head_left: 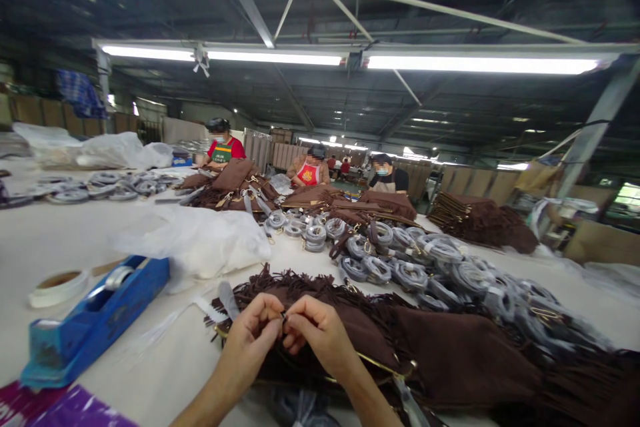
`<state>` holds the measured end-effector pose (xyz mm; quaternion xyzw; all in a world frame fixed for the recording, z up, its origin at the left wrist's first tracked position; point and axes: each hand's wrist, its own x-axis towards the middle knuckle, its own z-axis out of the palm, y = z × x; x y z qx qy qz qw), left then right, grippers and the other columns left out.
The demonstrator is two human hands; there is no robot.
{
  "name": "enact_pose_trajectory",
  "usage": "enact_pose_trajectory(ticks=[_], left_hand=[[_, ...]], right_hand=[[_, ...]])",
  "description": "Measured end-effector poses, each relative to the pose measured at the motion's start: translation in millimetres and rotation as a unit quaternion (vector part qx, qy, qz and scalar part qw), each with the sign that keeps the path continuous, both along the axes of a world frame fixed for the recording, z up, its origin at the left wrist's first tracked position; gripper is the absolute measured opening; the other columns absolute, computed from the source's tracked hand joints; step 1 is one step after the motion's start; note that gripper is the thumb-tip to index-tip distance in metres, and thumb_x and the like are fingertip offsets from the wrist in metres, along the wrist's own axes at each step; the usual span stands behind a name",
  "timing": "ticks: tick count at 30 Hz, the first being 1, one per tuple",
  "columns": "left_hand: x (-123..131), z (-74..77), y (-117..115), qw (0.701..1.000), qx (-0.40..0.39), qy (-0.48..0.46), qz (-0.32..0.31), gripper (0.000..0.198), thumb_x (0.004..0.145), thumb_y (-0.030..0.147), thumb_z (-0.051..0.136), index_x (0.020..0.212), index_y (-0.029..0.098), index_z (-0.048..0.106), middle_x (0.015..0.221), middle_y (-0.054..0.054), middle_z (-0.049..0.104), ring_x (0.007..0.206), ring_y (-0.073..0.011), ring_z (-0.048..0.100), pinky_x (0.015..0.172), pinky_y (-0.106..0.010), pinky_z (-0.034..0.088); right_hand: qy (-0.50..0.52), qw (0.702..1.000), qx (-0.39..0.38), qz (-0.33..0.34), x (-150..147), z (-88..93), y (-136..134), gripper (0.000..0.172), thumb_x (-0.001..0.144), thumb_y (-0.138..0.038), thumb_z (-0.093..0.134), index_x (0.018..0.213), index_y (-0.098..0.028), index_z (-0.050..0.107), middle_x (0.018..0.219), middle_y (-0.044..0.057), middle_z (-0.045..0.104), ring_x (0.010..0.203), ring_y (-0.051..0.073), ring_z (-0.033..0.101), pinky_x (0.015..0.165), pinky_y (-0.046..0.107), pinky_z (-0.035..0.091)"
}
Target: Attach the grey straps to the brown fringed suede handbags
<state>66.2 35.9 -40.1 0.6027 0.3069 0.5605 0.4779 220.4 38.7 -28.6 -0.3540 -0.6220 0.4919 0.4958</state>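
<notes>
My left hand [257, 330] and my right hand [317, 330] meet over a brown fringed bag [365, 333] on the table. The fingers of both are pinched together around something small and dark, too small to name. A gold-coloured frame edge runs along the bag just under my wrists. Grey plastic-wrapped pieces stick out at the bag's two ends. To its right lies more brown fabric [465, 353] with fringe. Below my hands, part of a wrapped grey coil [305, 407] shows under the bag.
At left stand a blue tape dispenser [100, 317] and a roll of tape [59, 288]. Clear plastic [200, 240] lies beyond them. Wrapped coiled straps [410, 273] spread across the middle and right, before stacked brown bags [233, 183]. Several people work across the table.
</notes>
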Motion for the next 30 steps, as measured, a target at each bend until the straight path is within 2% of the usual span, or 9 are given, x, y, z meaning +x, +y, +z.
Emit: enact_pose_trajectory(ticks=[9, 17, 22, 27, 30], left_hand=[[0.2, 4.4, -1.6, 1.0, 0.01, -0.007, -0.012, 0.005, 0.077, 0.024, 0.055, 0.077, 0.02, 0.051, 0.061, 0.007, 0.048, 0.056, -0.0091, 0.043, 0.053, -0.02, 0.035], [-1.4, 2.4, 0.3, 0.999, 0.001, -0.001, -0.035, 0.007, 0.078, 0.025, 0.055, 0.077, 0.02, 0.05, 0.063, 0.006, 0.05, 0.058, -0.01, 0.047, 0.056, -0.021, 0.039], [-1.9, 2.3, -0.2, 1.0, 0.003, 0.018, -0.004, 0.008, 0.077, 0.025, 0.057, 0.075, 0.02, 0.051, 0.061, 0.007, 0.048, 0.054, -0.0086, 0.044, 0.051, -0.018, 0.037], [-1.6, 0.2, 1.7, 0.998, -0.034, 0.046, -0.009, 0.019, 0.078, 0.037, 0.061, 0.077, 0.021, 0.05, 0.062, 0.006, 0.05, 0.047, -0.0083, 0.041, 0.043, -0.018, 0.036], [-2.0, -1.0, 2.4, 0.998, -0.009, 0.057, 0.008, 0.018, 0.078, 0.035, 0.061, 0.075, 0.02, 0.051, 0.063, 0.005, 0.05, 0.048, -0.0087, 0.043, 0.044, -0.018, 0.038]], right_hand=[[0.018, 0.999, -0.013, 0.033, 1.8, -4.0, 2.1, 0.027, 0.077, -0.042, 0.067, 0.075, -0.015, 0.061, 0.066, 0.001, 0.065, 0.053, 0.012, 0.064, 0.048, 0.021, 0.051], [0.017, 0.999, -0.019, 0.037, 1.9, -2.0, 1.0, 0.03, 0.076, -0.044, 0.068, 0.074, -0.015, 0.061, 0.065, 0.0, 0.065, 0.052, 0.012, 0.063, 0.049, 0.021, 0.051], [-0.017, 1.0, 0.012, 0.013, 1.7, -3.7, 1.0, 0.028, 0.078, -0.042, 0.067, 0.074, -0.015, 0.063, 0.061, -0.001, 0.064, 0.052, 0.012, 0.063, 0.049, 0.021, 0.052], [-0.042, 0.998, 0.037, -0.019, -0.1, -3.8, 0.5, 0.021, 0.081, -0.035, 0.062, 0.073, -0.016, 0.062, 0.058, -0.001, 0.063, 0.049, 0.011, 0.061, 0.047, 0.02, 0.051], [-0.082, 0.993, 0.077, -0.027, -0.3, -2.8, -1.0, 0.017, 0.084, -0.028, 0.057, 0.072, -0.017, 0.062, 0.06, -0.001, 0.061, 0.05, 0.011, 0.059, 0.046, 0.019, 0.051]])
